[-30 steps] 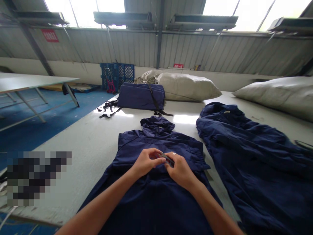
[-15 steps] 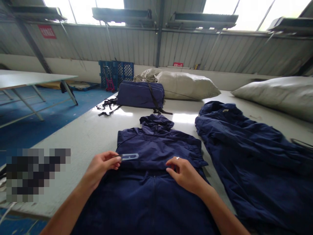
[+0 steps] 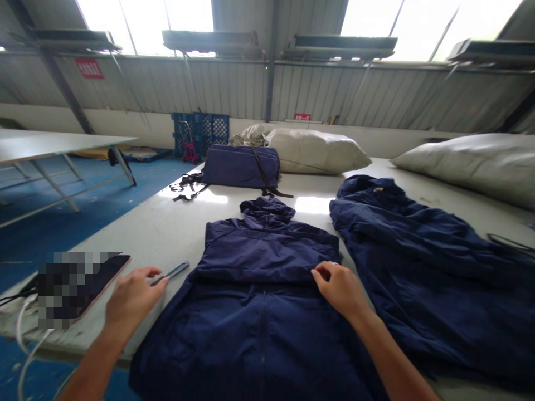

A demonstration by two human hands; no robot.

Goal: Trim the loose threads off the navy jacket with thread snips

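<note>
A navy hooded jacket (image 3: 234, 323) lies spread in front of me, zip down the middle, with a folded flap across its upper part. Its hood points away from me. My left hand (image 3: 136, 295) is over the table just left of the jacket, thumb and forefinger apart. Between them is one end of what look like small thread snips (image 3: 179, 270), whose looped end points toward the jacket. My right hand (image 3: 340, 287) is at the right side of the flap, fingers curled and fingertips pinched on the jacket fabric.
A second navy garment (image 3: 418, 267) lies to the right. A folded navy bundle (image 3: 240, 167) with black straps and stuffed pale sacks (image 3: 317, 150) sit farther back on the white table (image 3: 167, 234). At left lies a partly blurred dark phone-like object (image 3: 106, 275) with white cables (image 3: 20, 331).
My left hand has moved left and down with the snips, from over the jacket to the bare table, and its fingers have spread. My right hand has shifted right along the flap.
</note>
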